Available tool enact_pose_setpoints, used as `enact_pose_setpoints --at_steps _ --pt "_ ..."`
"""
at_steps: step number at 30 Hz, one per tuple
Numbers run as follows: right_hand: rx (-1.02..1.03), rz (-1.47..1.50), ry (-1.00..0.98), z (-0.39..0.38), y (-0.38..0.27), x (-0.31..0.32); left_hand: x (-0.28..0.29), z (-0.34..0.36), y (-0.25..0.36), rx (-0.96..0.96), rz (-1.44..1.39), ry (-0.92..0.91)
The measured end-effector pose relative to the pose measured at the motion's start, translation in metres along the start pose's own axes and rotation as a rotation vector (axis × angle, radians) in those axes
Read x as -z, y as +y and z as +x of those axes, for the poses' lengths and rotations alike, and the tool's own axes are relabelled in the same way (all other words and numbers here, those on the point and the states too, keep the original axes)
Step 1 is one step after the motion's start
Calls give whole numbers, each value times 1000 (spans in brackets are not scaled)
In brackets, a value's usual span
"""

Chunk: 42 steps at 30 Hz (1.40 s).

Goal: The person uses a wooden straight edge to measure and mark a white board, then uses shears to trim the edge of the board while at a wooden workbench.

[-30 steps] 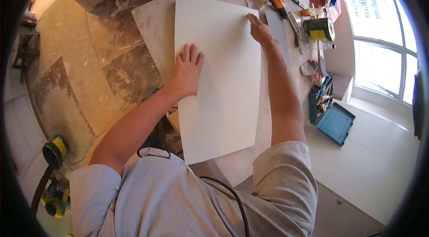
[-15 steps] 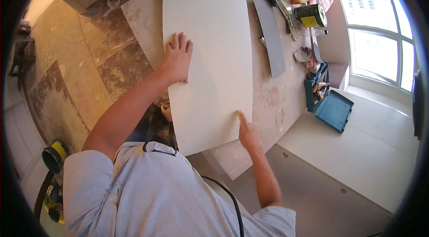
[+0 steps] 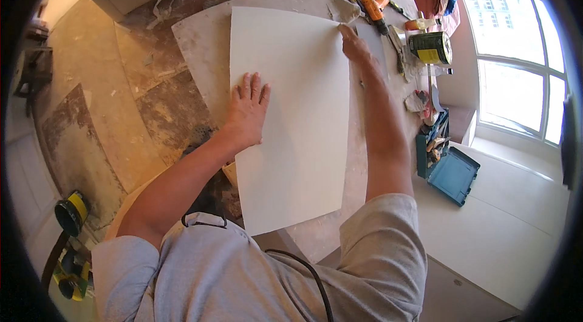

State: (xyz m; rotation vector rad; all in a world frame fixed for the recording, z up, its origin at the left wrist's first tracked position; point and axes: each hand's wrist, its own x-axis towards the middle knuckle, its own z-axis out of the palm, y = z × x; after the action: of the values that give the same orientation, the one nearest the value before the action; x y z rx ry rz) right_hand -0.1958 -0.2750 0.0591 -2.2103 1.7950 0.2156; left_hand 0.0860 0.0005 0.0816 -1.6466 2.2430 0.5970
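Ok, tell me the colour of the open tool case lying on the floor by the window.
Teal blue; the open tool case shows best in the head view.

Round can with yellow-black label, table's far right

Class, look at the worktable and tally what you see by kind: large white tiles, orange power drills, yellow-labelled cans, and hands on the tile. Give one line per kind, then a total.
Large white tile: 1
Orange power drill: 1
Yellow-labelled can: 1
Hands on the tile: 2, left hand flat, right hand at the far right edge
Total: 5
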Motion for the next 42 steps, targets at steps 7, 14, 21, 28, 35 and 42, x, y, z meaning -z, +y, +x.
enact_pose_setpoints --at_steps 7,14,21,28,35,42 --pt "144 124 156 -225 20 -65 -2 -2 6 15 18 19" --pt "-143 163 -77 -471 11 -105 2 -2 8 23 28 24" --pt "34 49 -1 -240 39 -60 3 -5 3 -20 11 84" --pt "-45 73 -2 -2 15 0 -2 4 2 10 30 24" --pt "102 34 42 -91 2 -35 -6 -3 1 -9 -4 101" --pt "-202 116 -279 -434 -53 -101 -11 0 4 21 35 97"
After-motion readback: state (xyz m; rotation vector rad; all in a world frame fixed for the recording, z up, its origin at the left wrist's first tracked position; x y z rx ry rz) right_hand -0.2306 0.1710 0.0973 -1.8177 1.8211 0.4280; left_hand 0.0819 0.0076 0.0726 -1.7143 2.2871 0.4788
